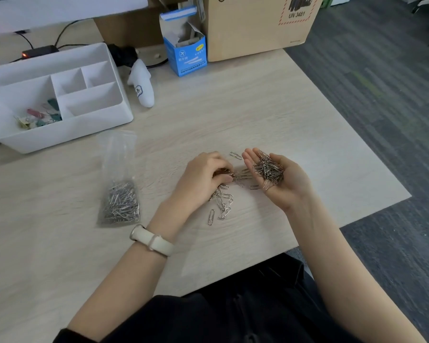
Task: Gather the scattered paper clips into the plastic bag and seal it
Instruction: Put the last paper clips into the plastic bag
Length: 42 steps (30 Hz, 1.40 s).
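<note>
A clear plastic bag lies flat on the desk to the left, its lower part filled with silver paper clips, its top end unsealed and empty. Loose paper clips lie scattered in the middle of the desk, and one single clip sits apart farther back. My left hand rests palm down on the scattered clips, fingers curled and pinching a few. My right hand is held palm up just right of it, cupping a heap of paper clips.
A white compartment organizer with coloured binder clips stands at the back left. A white plush toy, a blue carton and a large cardboard box stand at the back. The desk edge runs close on the right.
</note>
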{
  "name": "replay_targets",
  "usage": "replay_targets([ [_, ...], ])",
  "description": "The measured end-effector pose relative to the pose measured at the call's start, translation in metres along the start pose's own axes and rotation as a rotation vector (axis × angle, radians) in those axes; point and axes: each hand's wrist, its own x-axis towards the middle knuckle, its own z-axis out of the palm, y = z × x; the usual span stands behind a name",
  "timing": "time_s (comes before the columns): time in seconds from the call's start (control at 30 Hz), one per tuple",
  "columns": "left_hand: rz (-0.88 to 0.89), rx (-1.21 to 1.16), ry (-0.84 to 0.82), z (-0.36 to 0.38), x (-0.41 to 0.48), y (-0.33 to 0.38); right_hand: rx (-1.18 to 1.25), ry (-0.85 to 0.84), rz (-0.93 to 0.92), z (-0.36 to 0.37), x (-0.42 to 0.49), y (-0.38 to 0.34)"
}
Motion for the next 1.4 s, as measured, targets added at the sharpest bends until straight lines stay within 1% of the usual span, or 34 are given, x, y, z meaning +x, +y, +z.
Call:
replay_targets([
  [0.17, -0.052, -0.222, 0.006, -0.021, 0.001, 0.0, -0.01, 0.001, 0.033, 0.005, -0.001, 0.008],
  [0.3, 0.022, -0.302, -0.03, -0.032, 0.008, 0.019, -0.047, 0.005, 0.075, 0.009, 0.004, 0.017],
  [0.37, 0.08, -0.295, -0.055, -0.031, 0.013, 0.028, -0.072, -0.015, 0.103, 0.015, 0.005, 0.022],
  [0.47, 0.159, -0.18, -0.084, -0.025, 0.019, 0.033, -0.049, -0.035, 0.15, 0.025, 0.005, 0.026],
  [0.53, 0.174, -0.137, -0.078, -0.027, 0.019, 0.032, 0.024, -0.02, 0.187, 0.031, 0.006, 0.027],
  [0.6, 0.161, -0.151, -0.046, -0.032, 0.018, 0.03, 0.046, -0.028, 0.205, 0.034, 0.009, 0.029],
  [0.67, 0.132, -0.211, 0.032, -0.042, 0.014, 0.027, -0.002, -0.037, 0.215, 0.039, 0.012, 0.033],
  [0.7, 0.119, -0.234, 0.106, -0.048, 0.011, 0.023, -0.007, -0.038, 0.219, 0.041, 0.014, 0.035],
  [0.73, 0.106, -0.219, 0.219, -0.056, 0.007, 0.016, 0.013, -0.041, 0.23, 0.044, 0.017, 0.038],
  [0.8, 0.021, -0.088, 0.476, -0.072, -0.002, -0.001, 0.051, -0.039, 0.248, 0.048, 0.021, 0.042],
  [0.83, -0.071, 0.007, 0.574, -0.082, -0.007, -0.011, 0.046, -0.037, 0.263, 0.051, 0.022, 0.045],
  [0.87, -0.191, 0.112, 0.619, -0.091, -0.012, -0.019, 0.044, -0.036, 0.276, 0.053, 0.022, 0.047],
  [0.9, -0.33, 0.217, 0.613, -0.1, -0.018, -0.027, 0.041, -0.036, 0.289, 0.057, 0.023, 0.05],
  [0.97, -0.553, 0.334, 0.522, -0.113, -0.024, -0.041, 0.038, -0.028, 0.307, 0.062, 0.024, 0.054],
  [1.0, -0.624, 0.346, 0.473, -0.117, -0.025, -0.046, 0.031, -0.025, 0.315, 0.065, 0.024, 0.058],
  [1.07, -0.688, 0.319, 0.396, -0.122, -0.026, -0.053, 0.035, -0.006, 0.327, 0.071, 0.025, 0.062],
  [1.13, -0.663, 0.273, 0.376, -0.124, -0.028, -0.057, 0.046, 0.012, 0.34, 0.077, 0.026, 0.067],
  [1.23, -0.502, 0.195, 0.342, -0.125, -0.034, -0.055, 0.038, 0.016, 0.339, 0.09, 0.025, 0.071],
  [1.33, -0.296, 0.001, 0.214, -0.126, -0.041, -0.049, 0.048, -0.004, 0.321, 0.105, 0.021, 0.068],
  [1.4, -0.212, -0.107, 0.142, -0.125, -0.046, -0.043, 0.027, -0.019, 0.318, 0.113, 0.017, 0.067],
])
